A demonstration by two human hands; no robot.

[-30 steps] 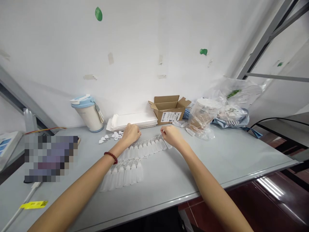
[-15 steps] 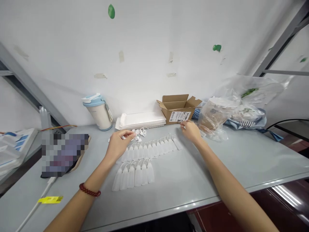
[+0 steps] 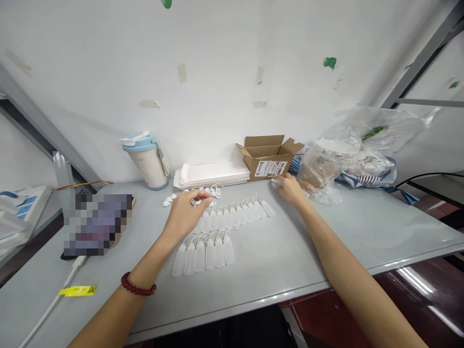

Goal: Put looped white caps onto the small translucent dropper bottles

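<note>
Two rows of small translucent squeeze bottles lie on the grey table (image 3: 326, 241): a long far row (image 3: 235, 215) and a short near row (image 3: 203, 251). My left hand (image 3: 186, 215) hovers over the left end of the far row, thumb and fingers pinched on a small white cap. Loose white caps (image 3: 208, 192) lie just beyond it. My right hand (image 3: 290, 189) reaches to the table in front of the open cardboard box (image 3: 268, 157), fingers curled on a small white piece there.
A blue-lidded jug (image 3: 147, 162) and a stack of flat white packets (image 3: 213, 174) stand against the wall. Clear plastic bags (image 3: 340, 159) crowd the back right. A blurred object (image 3: 96, 222), a cable with a yellow tag (image 3: 76, 291) and a tray lie at left.
My right hand left the far row's right end and reached toward the cardboard box. My left hand drew back from the caps and now pinches one. The view shifted left.
</note>
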